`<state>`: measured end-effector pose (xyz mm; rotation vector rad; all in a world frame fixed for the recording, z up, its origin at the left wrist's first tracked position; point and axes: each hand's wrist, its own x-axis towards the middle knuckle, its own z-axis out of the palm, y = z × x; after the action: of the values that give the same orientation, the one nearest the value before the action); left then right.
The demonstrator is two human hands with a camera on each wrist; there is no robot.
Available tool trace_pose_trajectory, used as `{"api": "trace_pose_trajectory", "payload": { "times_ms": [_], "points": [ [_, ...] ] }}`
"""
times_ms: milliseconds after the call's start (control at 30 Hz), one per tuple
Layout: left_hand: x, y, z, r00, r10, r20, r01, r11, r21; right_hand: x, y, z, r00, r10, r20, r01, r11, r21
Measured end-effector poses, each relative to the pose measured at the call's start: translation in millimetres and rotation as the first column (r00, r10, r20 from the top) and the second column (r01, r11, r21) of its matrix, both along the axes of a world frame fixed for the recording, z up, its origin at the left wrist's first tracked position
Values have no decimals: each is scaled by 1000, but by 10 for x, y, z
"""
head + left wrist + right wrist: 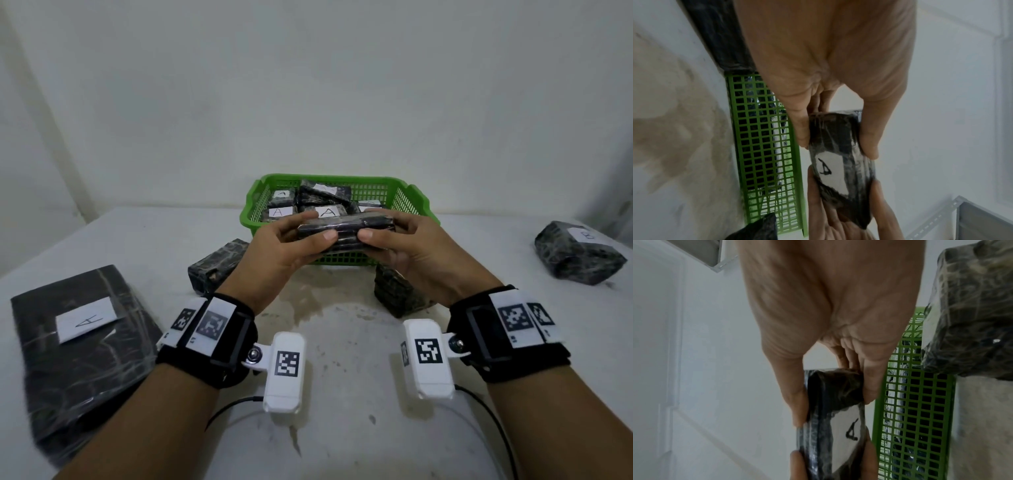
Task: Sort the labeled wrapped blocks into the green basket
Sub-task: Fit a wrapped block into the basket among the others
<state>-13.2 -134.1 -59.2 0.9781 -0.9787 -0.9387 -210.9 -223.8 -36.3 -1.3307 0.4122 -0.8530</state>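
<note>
Both hands hold one dark wrapped block in the air just in front of the green basket. My left hand grips its left end, my right hand its right end, thumbs on the near side. The wrist views show a white label marked "A" on the block's underside. The basket holds several wrapped blocks labeled "A". Its mesh wall stands close beside the held block.
A large flat wrapped block labeled "A" lies at the near left. Two unlabeled-looking dark blocks lie by the basket's front. Another labeled bundle lies at the far right. The wall stands behind the basket.
</note>
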Motion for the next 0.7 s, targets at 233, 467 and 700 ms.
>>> {"api": "trace_pose_trajectory", "payload": {
  "times_ms": [233, 467, 700],
  "points": [
    [23, 58, 12, 995, -13, 98, 21, 997, -79, -21, -8, 22, 999, 35, -14, -35, 999, -21],
    [-31, 64, 23, 988, -69, 138, 82, 993, -87, 5, 20, 1, 994, 36, -101, -23, 992, 121],
    [-37, 17, -24, 995, -14, 97, 13, 1000, 10, 42, 14, -18, 993, -27, -116, 33, 998, 53]
  ]
}}
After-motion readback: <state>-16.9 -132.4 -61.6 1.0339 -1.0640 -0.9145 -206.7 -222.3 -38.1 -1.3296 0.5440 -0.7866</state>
